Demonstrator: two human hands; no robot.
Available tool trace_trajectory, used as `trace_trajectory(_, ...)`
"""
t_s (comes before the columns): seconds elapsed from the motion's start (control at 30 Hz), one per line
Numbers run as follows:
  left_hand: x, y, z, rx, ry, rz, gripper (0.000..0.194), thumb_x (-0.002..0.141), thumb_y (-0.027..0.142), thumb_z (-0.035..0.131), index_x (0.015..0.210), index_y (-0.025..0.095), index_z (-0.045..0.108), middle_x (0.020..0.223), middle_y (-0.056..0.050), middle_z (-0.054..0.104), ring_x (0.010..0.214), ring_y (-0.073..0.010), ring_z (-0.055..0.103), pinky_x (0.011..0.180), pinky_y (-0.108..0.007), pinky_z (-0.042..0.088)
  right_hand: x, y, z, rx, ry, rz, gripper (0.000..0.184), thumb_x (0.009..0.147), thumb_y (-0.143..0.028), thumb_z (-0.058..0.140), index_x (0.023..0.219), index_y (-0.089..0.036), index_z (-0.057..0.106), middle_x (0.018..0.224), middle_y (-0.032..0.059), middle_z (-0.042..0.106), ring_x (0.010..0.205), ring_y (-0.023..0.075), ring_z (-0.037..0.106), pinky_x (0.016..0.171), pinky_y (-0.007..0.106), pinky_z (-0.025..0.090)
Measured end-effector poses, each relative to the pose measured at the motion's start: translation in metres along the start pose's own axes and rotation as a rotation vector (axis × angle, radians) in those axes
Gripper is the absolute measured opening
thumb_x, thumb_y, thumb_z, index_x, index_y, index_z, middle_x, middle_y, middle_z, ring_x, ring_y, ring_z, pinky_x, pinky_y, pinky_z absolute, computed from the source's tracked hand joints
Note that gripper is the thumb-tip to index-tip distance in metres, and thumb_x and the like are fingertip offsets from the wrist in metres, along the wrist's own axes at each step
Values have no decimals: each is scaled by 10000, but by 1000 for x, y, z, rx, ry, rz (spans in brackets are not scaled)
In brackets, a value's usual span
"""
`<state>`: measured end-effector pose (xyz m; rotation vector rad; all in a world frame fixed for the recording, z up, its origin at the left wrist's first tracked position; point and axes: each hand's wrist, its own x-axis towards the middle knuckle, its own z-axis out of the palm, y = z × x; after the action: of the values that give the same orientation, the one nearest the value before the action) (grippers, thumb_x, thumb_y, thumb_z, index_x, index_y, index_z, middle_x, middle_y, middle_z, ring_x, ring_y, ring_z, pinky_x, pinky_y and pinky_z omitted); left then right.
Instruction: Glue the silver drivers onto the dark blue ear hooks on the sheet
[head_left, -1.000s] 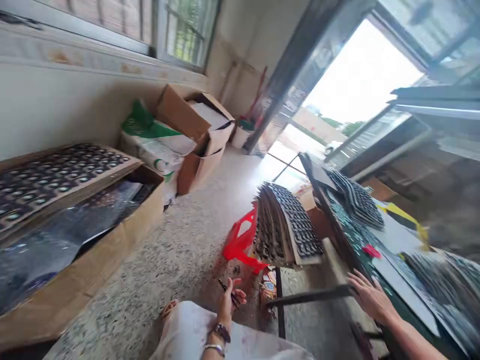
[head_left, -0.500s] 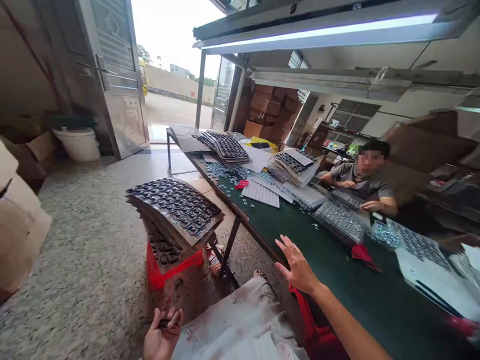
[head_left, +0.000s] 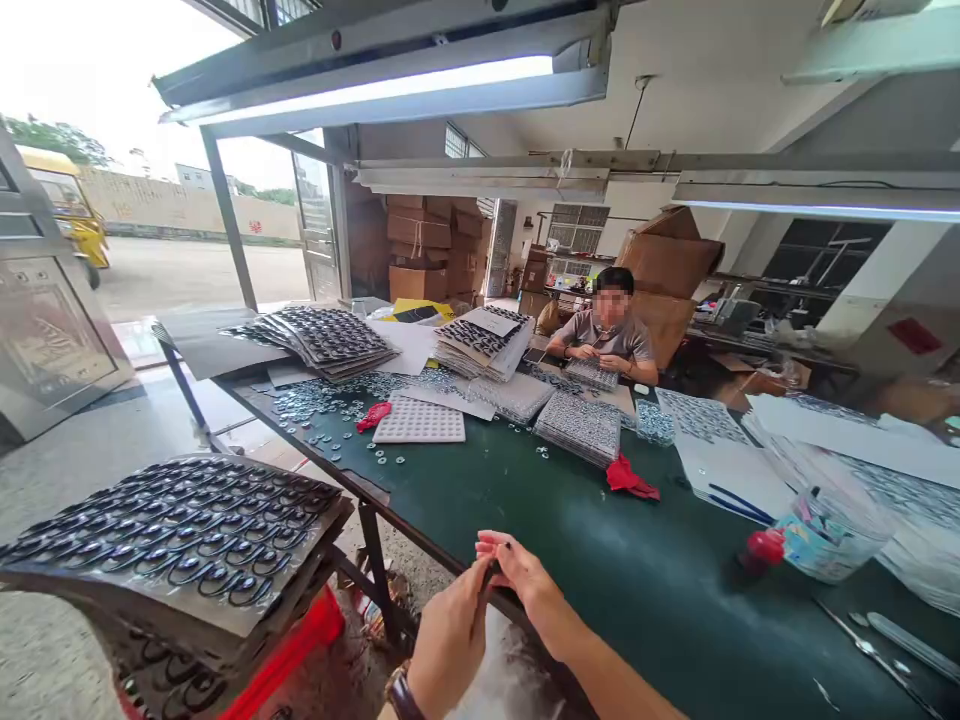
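Note:
My left hand [head_left: 448, 635] and my right hand [head_left: 523, 578] meet at the near edge of the green table [head_left: 600, 560]. Their fingertips pinch together around a small dark thing too tiny to make out. A watch shows on my left wrist. To the left of my hands a stack of card sheets covered with dark round parts [head_left: 180, 530] rests on a red stool [head_left: 289, 650].
Across the table a person [head_left: 604, 335] works on a tray. White trays [head_left: 420, 420], stacked sheets [head_left: 322, 338], red cloths [head_left: 630, 478], loose small rings and a clear bag [head_left: 825, 530] lie on the table. Tweezers [head_left: 870, 650] lie at the right. An open doorway is at the left.
The view has swung right from the floor and boxes to the table. My right hand left the table edge and came in to meet my left hand, which rose from my lap.

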<state>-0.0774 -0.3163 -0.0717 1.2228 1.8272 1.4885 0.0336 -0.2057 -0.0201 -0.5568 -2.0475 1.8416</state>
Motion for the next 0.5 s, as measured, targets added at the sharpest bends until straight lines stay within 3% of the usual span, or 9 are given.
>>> trace_trajectory(0.13,10,5,29,248,-183,53,357,976,443,552,1207,177,606,1045,-71,692,928,-185,676,881,-401,554,-7,-4,-34,58,9,88,579,939,-657,465,1051,-162,742,1049,122,720,964,264,670,866,411,519)
trace_trajectory(0.27,27,12,41,422,-313,134,298,979,400,541,1166,185,627,931,-43,704,816,-166,677,791,-350,554,-25,-11,-66,-49,26,53,591,929,-672,471,1072,-178,761,977,88,733,807,205,649,791,371,513)
trace_trajectory(0.37,55,16,43,515,-342,213,289,942,318,497,1169,238,658,1000,-71,733,872,-224,705,770,-345,539,-39,-9,-90,-83,147,20,589,863,-710,549,988,-186,786,914,63,729,777,173,632,763,318,502)
trace_trajectory(0.43,80,18,50,547,-354,269,288,892,337,503,1095,276,698,1044,-60,742,904,-259,718,734,-326,529,-48,-1,-110,-80,271,25,649,839,-753,532,925,-159,780,753,43,693,664,139,603,671,277,494)
trace_trajectory(0.5,99,22,61,549,-394,338,293,884,367,494,1080,312,704,1054,-18,744,885,-237,722,695,-282,517,-62,9,-127,-80,402,39,674,793,-775,567,863,-135,765,644,17,645,540,100,526,553,231,443)
